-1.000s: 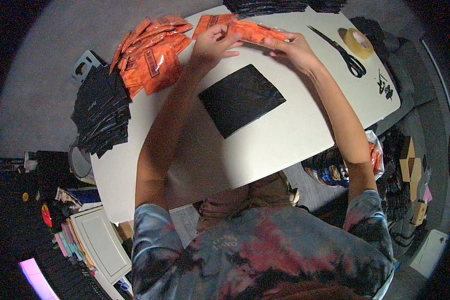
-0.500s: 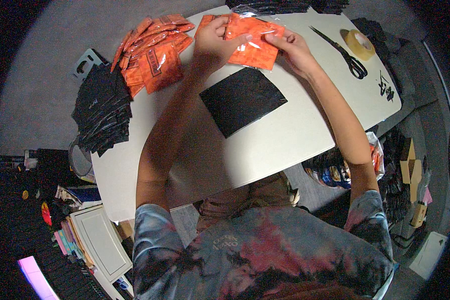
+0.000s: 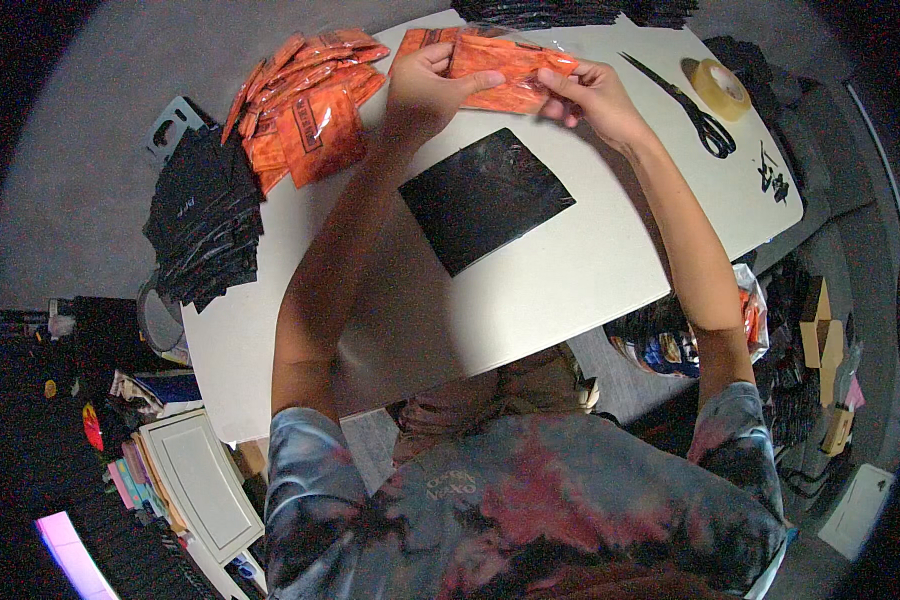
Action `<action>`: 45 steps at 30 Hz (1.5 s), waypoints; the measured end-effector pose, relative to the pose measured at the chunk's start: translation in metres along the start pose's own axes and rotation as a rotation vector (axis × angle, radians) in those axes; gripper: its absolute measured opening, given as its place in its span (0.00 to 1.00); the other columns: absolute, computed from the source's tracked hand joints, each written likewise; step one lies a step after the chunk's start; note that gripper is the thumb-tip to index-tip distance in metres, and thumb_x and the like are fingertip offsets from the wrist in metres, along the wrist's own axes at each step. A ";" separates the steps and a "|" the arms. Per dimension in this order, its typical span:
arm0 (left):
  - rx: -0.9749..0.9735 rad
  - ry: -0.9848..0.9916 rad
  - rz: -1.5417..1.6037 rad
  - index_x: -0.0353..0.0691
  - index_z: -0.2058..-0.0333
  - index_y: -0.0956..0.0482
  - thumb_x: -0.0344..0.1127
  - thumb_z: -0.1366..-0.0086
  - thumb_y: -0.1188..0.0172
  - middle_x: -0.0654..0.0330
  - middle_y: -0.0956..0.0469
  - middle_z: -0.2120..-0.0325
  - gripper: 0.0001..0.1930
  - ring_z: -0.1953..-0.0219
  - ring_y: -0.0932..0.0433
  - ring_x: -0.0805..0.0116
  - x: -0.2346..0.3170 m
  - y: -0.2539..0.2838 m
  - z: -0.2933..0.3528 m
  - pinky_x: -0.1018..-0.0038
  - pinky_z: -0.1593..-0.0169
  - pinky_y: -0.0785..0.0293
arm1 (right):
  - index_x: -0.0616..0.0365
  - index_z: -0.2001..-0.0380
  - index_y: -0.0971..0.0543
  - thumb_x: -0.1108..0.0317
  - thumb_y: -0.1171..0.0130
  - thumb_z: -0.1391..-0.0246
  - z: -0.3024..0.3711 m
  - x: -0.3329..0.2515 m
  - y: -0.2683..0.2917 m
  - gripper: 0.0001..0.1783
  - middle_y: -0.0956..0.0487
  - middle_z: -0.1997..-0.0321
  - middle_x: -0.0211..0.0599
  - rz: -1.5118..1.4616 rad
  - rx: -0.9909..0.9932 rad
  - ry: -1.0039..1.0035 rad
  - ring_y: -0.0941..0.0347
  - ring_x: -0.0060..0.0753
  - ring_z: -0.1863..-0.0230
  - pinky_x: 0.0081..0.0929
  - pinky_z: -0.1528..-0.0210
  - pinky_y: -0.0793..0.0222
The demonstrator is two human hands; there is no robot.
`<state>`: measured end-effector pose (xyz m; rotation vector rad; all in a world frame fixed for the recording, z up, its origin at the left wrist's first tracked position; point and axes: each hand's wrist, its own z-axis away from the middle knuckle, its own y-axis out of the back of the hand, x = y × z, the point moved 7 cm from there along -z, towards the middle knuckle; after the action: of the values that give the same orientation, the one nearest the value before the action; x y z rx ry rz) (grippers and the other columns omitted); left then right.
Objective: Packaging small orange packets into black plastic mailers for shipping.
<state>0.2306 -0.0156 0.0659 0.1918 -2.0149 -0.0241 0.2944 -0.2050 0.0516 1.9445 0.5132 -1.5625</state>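
Note:
An orange packet in clear plastic wrap (image 3: 500, 72) is held between both hands above the far part of the white table (image 3: 530, 300). My left hand (image 3: 428, 92) grips its left side with the thumb on top. My right hand (image 3: 592, 98) pinches its right end. Another orange packet (image 3: 420, 42) shows partly behind my left hand. A flat black plastic pouch (image 3: 487, 200) lies on the table nearer to me. Left of my left hand is a heap of orange packets (image 3: 320, 125), and beside that a pile of black pouches (image 3: 208, 215).
Right of my right hand lie black scissors (image 3: 705, 125), a roll of yellowish tape (image 3: 720, 88) and small black scraps (image 3: 772, 178). More black pouches (image 3: 550, 12) line the far edge. A filled plastic bag (image 3: 750, 310) and an open cardboard box (image 3: 820, 330) stand beyond the table's right side.
The packet in my hands has tilted, so its face now looks shorter. My right hand has shifted slightly right, its fingers showing below the packet.

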 end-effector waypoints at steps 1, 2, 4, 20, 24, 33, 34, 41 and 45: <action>-0.014 -0.033 -0.043 0.30 0.56 0.18 0.30 0.42 0.27 0.55 0.15 0.60 0.17 0.62 0.17 0.74 0.002 0.002 -0.001 0.78 0.56 0.19 | 0.57 0.52 0.17 0.56 0.37 0.38 -0.001 0.005 -0.001 0.18 0.15 0.59 0.36 -0.083 -0.027 -0.041 0.17 0.24 0.58 0.17 0.65 0.22; -0.028 -0.067 -0.086 0.31 0.56 0.18 0.33 0.42 0.27 0.56 0.15 0.60 0.18 0.62 0.17 0.74 0.004 0.003 -0.002 0.78 0.57 0.20 | 0.57 0.52 0.17 0.56 0.37 0.38 -0.002 0.009 -0.002 0.18 0.15 0.59 0.36 -0.085 -0.028 -0.038 0.17 0.24 0.58 0.17 0.65 0.22; -0.027 -0.050 -0.259 0.32 0.57 0.17 0.35 0.43 0.26 0.57 0.15 0.62 0.18 0.63 0.17 0.75 0.016 0.000 -0.001 0.78 0.58 0.20 | 0.59 0.50 0.19 0.56 0.40 0.37 0.000 0.007 0.002 0.19 0.15 0.57 0.38 -0.214 0.045 0.044 0.17 0.31 0.54 0.22 0.61 0.18; -0.242 0.609 -0.113 0.35 0.44 0.30 0.51 0.31 0.39 0.49 0.18 0.54 0.27 0.59 0.14 0.60 -0.037 -0.005 0.010 0.70 0.60 0.17 | 0.61 0.56 0.14 0.56 0.33 0.42 -0.002 0.007 0.018 0.19 0.14 0.63 0.31 -0.009 0.180 0.237 0.23 0.17 0.65 0.19 0.60 0.27; -0.211 0.582 0.054 0.36 0.41 0.32 0.52 0.30 0.42 0.48 0.20 0.50 0.28 0.57 0.15 0.55 -0.042 0.000 0.012 0.67 0.58 0.16 | 0.60 0.55 0.15 0.56 0.33 0.42 -0.007 0.002 0.016 0.19 0.14 0.63 0.30 0.162 0.188 0.257 0.23 0.17 0.64 0.19 0.59 0.25; -0.168 0.407 0.168 0.36 0.41 0.32 0.50 0.31 0.39 0.50 0.24 0.46 0.29 0.47 0.20 0.57 -0.035 -0.002 0.006 0.67 0.41 0.24 | 0.58 0.47 0.19 0.54 0.34 0.41 -0.002 0.005 0.011 0.24 0.15 0.59 0.36 -0.008 0.110 0.085 0.18 0.26 0.57 0.20 0.60 0.20; -0.149 0.383 0.168 0.35 0.41 0.32 0.49 0.31 0.39 0.51 0.24 0.47 0.28 0.47 0.20 0.59 -0.034 -0.001 0.006 0.68 0.42 0.24 | 0.59 0.48 0.19 0.54 0.34 0.41 -0.004 0.009 0.011 0.24 0.16 0.58 0.38 -0.039 0.096 0.053 0.18 0.27 0.55 0.21 0.58 0.19; -0.215 0.061 0.132 0.32 0.47 0.30 0.37 0.37 0.31 0.57 0.21 0.56 0.25 0.52 0.21 0.68 -0.026 0.003 -0.002 0.72 0.44 0.23 | 0.63 0.43 0.23 0.59 0.36 0.39 -0.008 0.029 0.004 0.25 0.21 0.44 0.42 -0.372 -0.154 -0.031 0.24 0.32 0.44 0.30 0.43 0.22; -0.230 -0.045 0.127 0.32 0.48 0.30 0.34 0.38 0.30 0.57 0.21 0.57 0.24 0.50 0.22 0.69 -0.021 0.004 -0.002 0.73 0.46 0.22 | 0.63 0.40 0.27 0.67 0.36 0.40 -0.009 0.028 -0.005 0.26 0.23 0.42 0.43 -0.495 -0.256 -0.008 0.25 0.34 0.42 0.33 0.40 0.24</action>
<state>0.2409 -0.0082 0.0489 -0.0834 -2.0465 -0.1799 0.3039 -0.1970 0.0248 1.6915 1.1999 -1.6882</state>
